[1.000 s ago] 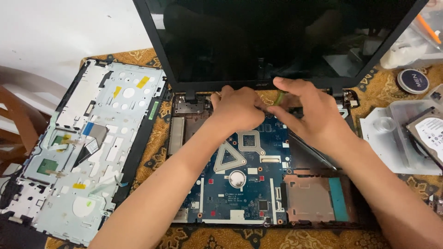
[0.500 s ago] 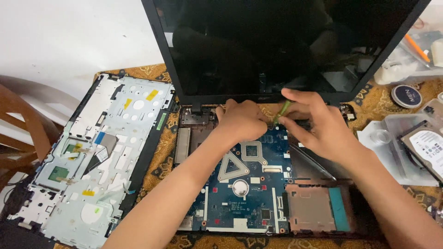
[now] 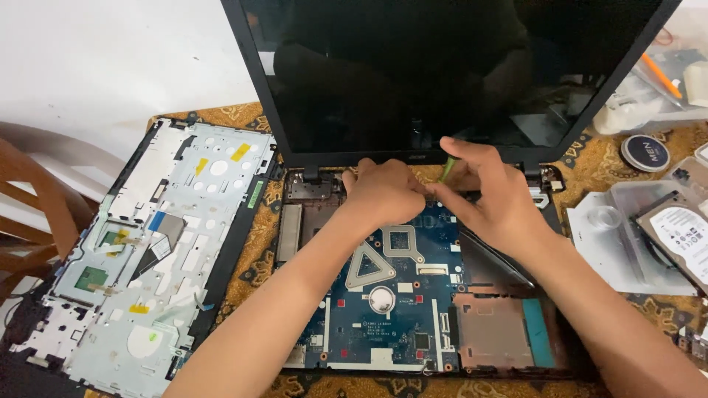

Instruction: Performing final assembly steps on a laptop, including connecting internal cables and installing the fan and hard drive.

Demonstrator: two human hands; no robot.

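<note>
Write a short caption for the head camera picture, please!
Two hands, left hand and right hand gripping a green tool, work on an opened laptop's blue circuit board below its screen.

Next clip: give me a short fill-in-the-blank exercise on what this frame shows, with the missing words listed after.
1. The right hand pinches a thin tool coloured ____.
2. The removed top cover lies to the ____ of the open laptop base.
3. The exposed motherboard is coloured ____.
4. The left hand rests near the base's ____ edge, just below the screen.

Missing words: green; left; blue; rear
</note>
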